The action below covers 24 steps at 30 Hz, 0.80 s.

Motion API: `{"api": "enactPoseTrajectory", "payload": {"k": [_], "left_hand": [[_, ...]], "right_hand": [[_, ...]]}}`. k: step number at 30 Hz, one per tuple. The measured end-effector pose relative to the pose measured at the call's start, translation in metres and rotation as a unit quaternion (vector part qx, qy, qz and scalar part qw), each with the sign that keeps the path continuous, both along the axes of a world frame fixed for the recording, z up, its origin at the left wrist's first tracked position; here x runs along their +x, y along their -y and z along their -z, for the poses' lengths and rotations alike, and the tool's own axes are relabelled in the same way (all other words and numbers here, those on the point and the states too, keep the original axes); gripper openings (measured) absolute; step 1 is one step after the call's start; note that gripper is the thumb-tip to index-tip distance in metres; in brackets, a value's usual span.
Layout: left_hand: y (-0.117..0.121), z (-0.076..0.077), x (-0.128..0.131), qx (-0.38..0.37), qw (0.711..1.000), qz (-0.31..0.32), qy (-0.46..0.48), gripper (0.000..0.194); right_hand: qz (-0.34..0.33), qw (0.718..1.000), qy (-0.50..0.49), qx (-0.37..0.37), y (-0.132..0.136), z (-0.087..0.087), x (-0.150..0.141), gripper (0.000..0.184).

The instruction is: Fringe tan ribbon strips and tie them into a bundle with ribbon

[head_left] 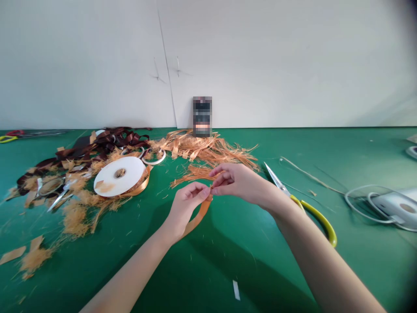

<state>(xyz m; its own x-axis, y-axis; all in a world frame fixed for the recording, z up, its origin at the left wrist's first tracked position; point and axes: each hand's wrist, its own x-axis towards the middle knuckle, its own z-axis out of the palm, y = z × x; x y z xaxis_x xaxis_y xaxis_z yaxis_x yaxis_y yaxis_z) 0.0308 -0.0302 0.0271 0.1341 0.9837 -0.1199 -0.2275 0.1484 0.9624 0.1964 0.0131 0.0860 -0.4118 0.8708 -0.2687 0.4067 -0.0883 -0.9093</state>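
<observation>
- Orange ribbon strip [198, 218], one of it, hangs between the two hands, its end at the fingertips and its length curving down behind the left wrist, above the green table [182, 278].
- I have two hands in my view: the left hand [189, 202] comes up from the lower left, wrist raised, thumb and forefinger pinching the ribbon near its end.
- The right hand [233, 179] reaches in from the lower right, palm turned down and inward; its thumb and forefinger pinch the ribbon's very tip, meeting the left thumb, while the other fingers are loosely curled.
- Both forearms slant inward, bare, and make a wide V from where I watch.
- Past the hands I count two frayed orange bundles: one large [208, 150] near the wall [293, 65], one small [192, 174] just in front of it.
- One white spool [109, 174] lies to the left with orange ribbon around it, beside one heap of dark brown ribbon [97, 145] and tufts of orange fluff [76, 219].
- One pair of yellow-handled scissors [284, 189] lies just beyond the right forearm; I make out another pair with red and yellow handles [14, 134] at the far left.
- One silver device [397, 202] with a pale cable sits at the right.
- One white scrap [236, 290] lies nearest me.
- One dark upright object [202, 113] by the wall is too blurred for me to name.
</observation>
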Motion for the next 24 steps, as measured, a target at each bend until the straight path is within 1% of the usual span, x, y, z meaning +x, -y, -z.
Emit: {"api": "enactPoseTrajectory", "payload": {"k": [3,8,11,13,15,18,21,24], "left_hand": [[0.000,0.001,0.002,-0.006,1.000,-0.022,0.014,0.016],[0.002,-0.001,0.005,-0.022,0.997,-0.044,0.066,0.013],[0.003,-0.002,0.005,-0.039,0.990,-0.038,0.130,0.013],[0.003,-0.003,0.005,-0.048,0.981,-0.033,0.186,0.015],[0.003,-0.002,0.004,-0.049,0.975,-0.034,0.214,0.017],[0.004,0.001,0.003,-0.031,0.980,-0.043,0.193,0.015],[0.004,0.002,0.003,-0.010,0.986,-0.048,0.157,0.014],[0.004,0.002,0.006,0.004,0.992,-0.039,0.119,0.020]], "right_hand": [[0.006,1.000,-0.003,0.008,0.000,0.003,-0.002,0.028],[0.023,0.999,-0.017,0.020,0.000,0.008,-0.008,0.023],[0.059,0.994,-0.085,0.029,0.005,0.013,-0.012,0.028],[0.078,0.986,-0.144,0.042,0.010,0.016,-0.014,0.031],[0.093,0.977,-0.187,0.047,0.016,0.017,-0.014,0.033],[0.113,0.969,-0.214,0.042,0.022,0.017,-0.011,0.037],[0.126,0.968,-0.211,0.043,0.027,0.018,-0.007,0.040],[0.145,0.966,-0.209,0.052,0.031,0.023,-0.005,0.039]]}}
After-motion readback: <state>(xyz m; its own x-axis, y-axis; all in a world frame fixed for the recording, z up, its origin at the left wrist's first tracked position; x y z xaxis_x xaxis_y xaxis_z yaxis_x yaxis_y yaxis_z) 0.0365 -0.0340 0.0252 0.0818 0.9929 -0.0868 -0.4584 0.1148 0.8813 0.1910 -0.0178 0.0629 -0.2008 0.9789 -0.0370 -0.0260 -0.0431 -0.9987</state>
